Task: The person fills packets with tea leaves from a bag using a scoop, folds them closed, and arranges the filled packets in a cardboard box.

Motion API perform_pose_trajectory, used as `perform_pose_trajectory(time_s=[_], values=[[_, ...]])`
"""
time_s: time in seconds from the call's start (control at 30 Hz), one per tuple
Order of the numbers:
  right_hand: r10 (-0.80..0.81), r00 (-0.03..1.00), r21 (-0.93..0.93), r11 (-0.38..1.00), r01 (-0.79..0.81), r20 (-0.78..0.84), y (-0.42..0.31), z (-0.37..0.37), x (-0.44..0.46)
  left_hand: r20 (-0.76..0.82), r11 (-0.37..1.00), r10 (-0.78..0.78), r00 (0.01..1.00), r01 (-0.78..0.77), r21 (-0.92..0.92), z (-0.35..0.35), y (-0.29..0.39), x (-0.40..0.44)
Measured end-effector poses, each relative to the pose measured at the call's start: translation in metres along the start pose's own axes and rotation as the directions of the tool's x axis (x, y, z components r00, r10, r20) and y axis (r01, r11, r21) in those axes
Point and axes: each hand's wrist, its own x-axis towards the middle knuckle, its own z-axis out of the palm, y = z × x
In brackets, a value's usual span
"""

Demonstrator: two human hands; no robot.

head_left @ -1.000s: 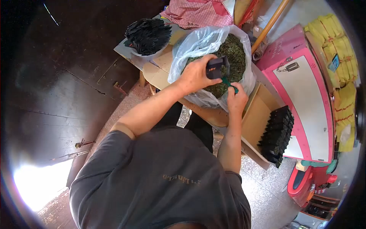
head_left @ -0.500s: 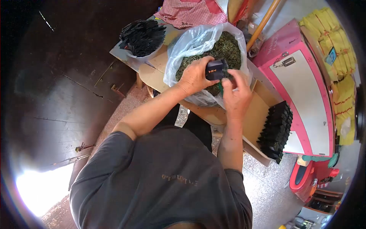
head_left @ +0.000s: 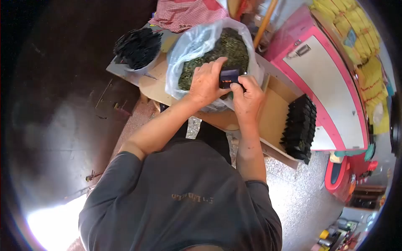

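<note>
A small black pouch (head_left: 229, 78) with orange print is held between both hands, over a large clear plastic bag (head_left: 173, 71) full of dark green dried leaves (head_left: 213, 51). My left hand (head_left: 206, 82) grips it from the left, thumb below and fingers above. On its right end, my right hand (head_left: 248, 94) is closed, thumb and fingers pinching the pouch's edge. The pouch's contents are hidden from this angle. Right of my right forearm, several filled-looking black pouches (head_left: 299, 127) stand in a row inside a cardboard box (head_left: 273, 121).
A tub piled with flat black pouches (head_left: 138, 48) stands at the table's left. Behind lies a red checked cloth (head_left: 188, 14). A wooden pole (head_left: 264, 26) leans beside a pink and white cabinet (head_left: 322, 71). Yellow packs (head_left: 349, 25) are stacked on the right.
The right hand has gone from the pouch's open mouth to pinching its edge, and the pouch now lies flatter. The whole view has shifted slightly.
</note>
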Motion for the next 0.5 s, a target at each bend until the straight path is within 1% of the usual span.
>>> perform_pose_trajectory(time_s=[0.03,0.1,0.13,0.17,0.2,0.23,0.27,0.3,0.33,0.37,0.4,0.43,0.5], values=[[0.036,0.999,0.035,0.999,-0.037,0.015,0.001,-0.008,0.002,0.06,1.0,0.011,0.998,-0.01,-0.013,-0.007,0.009,0.001],[0.106,0.994,0.069,0.992,-0.107,0.018,-0.001,-0.032,0.005,0.098,0.987,0.107,0.989,-0.094,-0.129,-0.005,0.009,-0.002],[0.086,0.996,0.047,0.995,-0.087,0.026,0.0,-0.045,0.005,0.108,0.981,0.115,0.987,-0.096,-0.166,-0.008,0.016,-0.003],[0.06,0.998,0.027,0.998,-0.061,0.035,0.005,-0.056,0.005,0.129,0.95,0.089,0.988,-0.045,-0.309,-0.001,0.014,-0.007],[0.045,0.999,0.116,0.992,-0.045,0.0,0.012,-0.062,0.002,0.163,0.9,0.055,0.985,0.022,-0.436,0.004,0.012,-0.011],[0.067,0.998,0.083,0.994,-0.066,-0.02,0.01,-0.073,-0.003,0.284,0.86,0.014,0.959,0.133,-0.492,0.006,0.017,-0.012],[0.033,0.999,0.091,0.995,-0.034,0.01,0.006,-0.082,-0.003,0.4,0.818,-0.021,0.916,0.246,-0.52,0.005,0.023,-0.011],[-0.004,0.999,0.107,0.994,-0.001,0.043,0.004,-0.089,-0.005,0.378,0.889,0.01,0.926,0.165,-0.427,0.006,0.027,-0.012],[-0.023,0.998,0.051,0.998,0.02,0.052,0.005,-0.096,-0.01,0.391,0.886,0.023,0.92,0.163,-0.435,0.009,0.032,-0.012],[-0.012,0.999,0.038,0.999,0.011,0.041,0.002,-0.104,-0.016,0.396,0.923,0.059,0.916,0.101,-0.372,0.012,0.038,-0.011],[0.033,0.998,-0.061,0.998,-0.03,0.045,0.0,-0.112,-0.022,0.402,0.951,0.094,0.911,0.037,-0.308,0.019,0.043,-0.009],[0.077,0.996,-0.157,0.985,-0.069,0.047,-0.003,-0.12,-0.027,0.411,0.948,0.106,0.906,0.033,-0.317,0.022,0.051,-0.008],[0.097,0.995,-0.185,0.979,-0.088,0.039,-0.004,-0.138,-0.038,0.431,0.934,0.152,0.889,0.014,-0.358,0.03,0.072,-0.007]])
